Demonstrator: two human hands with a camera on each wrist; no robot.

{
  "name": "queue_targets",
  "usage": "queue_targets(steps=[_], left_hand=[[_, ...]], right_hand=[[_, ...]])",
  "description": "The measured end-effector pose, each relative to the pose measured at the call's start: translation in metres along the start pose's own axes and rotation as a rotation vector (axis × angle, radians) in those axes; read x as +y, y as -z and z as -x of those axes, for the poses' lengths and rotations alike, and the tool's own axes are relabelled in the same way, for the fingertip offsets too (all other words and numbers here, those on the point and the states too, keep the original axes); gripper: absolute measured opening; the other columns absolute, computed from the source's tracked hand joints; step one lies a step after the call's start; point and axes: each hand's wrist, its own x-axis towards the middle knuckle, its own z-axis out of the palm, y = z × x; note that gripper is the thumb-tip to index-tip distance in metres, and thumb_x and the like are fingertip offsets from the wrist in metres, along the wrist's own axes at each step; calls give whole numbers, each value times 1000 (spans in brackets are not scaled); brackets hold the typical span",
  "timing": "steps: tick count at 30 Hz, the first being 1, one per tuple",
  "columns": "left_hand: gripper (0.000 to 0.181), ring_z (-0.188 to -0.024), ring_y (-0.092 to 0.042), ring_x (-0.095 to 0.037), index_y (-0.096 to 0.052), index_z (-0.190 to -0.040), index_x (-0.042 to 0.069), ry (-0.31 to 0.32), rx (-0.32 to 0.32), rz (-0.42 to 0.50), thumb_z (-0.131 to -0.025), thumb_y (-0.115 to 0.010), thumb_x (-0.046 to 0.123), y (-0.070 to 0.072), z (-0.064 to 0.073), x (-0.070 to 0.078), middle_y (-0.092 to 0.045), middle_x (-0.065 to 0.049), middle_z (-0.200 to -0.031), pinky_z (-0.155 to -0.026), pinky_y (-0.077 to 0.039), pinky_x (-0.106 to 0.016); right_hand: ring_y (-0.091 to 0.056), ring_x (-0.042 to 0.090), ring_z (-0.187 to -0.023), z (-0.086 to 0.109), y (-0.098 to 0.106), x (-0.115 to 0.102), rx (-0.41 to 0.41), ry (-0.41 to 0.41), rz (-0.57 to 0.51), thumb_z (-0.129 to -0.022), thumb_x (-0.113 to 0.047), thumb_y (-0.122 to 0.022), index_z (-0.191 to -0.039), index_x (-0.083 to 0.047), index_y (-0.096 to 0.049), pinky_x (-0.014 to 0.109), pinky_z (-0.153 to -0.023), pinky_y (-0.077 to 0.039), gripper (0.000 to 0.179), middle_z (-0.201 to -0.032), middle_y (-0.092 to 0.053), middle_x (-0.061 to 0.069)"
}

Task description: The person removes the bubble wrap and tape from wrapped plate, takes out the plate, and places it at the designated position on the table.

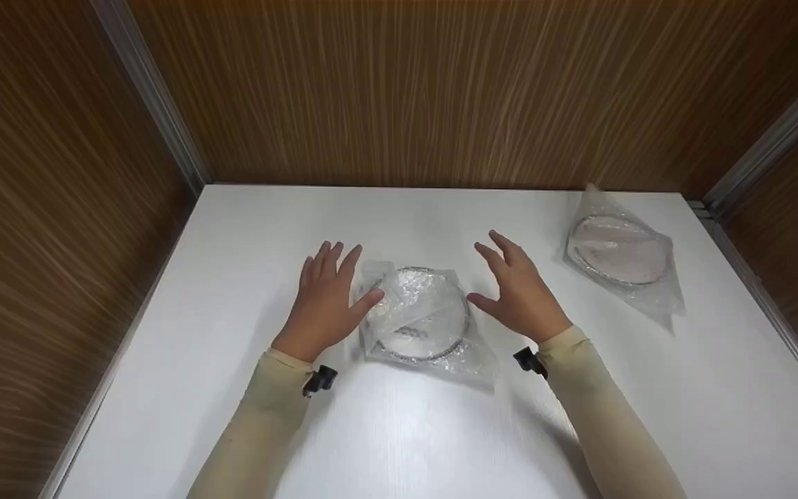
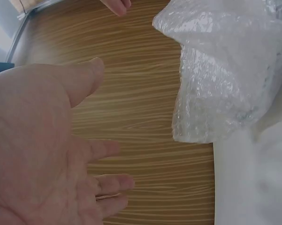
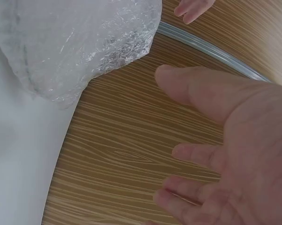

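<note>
A round item with a thin grey rim, wrapped in clear bubble wrap (image 1: 420,312), lies on the white table between my two hands. Just left of it is my left hand (image 1: 323,301), fingers extended and thumb spread. From above, that thumb overlaps the wrap's edge, but the left wrist view shows a gap between the thumb and the bubble wrap (image 2: 220,70). On the other side my right hand (image 1: 520,291) has its fingers spread and holds nothing. Its thumb points at the wrap (image 3: 84,47) without touching it. The item's details are blurred by the plastic.
A second wrapped round item (image 1: 621,246) lies at the table's back right, its pointed wrap corner reaching the rear edge. Brown wood-grain panels (image 1: 427,90) enclose the white table (image 1: 399,436) at the back and sides. Metal strips (image 1: 156,90) run along the panel corners.
</note>
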Motion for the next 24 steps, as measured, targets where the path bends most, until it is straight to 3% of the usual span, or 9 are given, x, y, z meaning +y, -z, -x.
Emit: queue_targets(steps=[7,11,24], left_hand=[[88,-157,-15,-39,-22,-166,14,-35,-26,2,-99,-58,59,-8,1,17,-21,-21,-168,-126,-15,-56],[87,-155,-20,-40,-27,-165,16,-56,-48,4,-97,-62,59,-17,4,26,-24,-20,-167,-123,-23,-56],[58,-130,-55,-34,-57,-143,5,-170,-87,21,-99,-68,40,-43,12,44,-57,-15,-140,-101,-50,-50]], right_hand=[[-36,46,-146,2,0,-1,-48,-14,-19,-87,-22,-86,-155,-3,-41,58,-116,-36,84,-164,-29,25],[-34,46,-147,7,-3,-2,-93,-16,-34,-87,-23,-85,-157,-4,-38,59,-115,-37,87,-166,-25,24],[-38,46,-145,18,-17,-7,-184,5,13,-88,-24,-84,-155,-2,-42,58,-113,-40,82,-164,-29,25]])
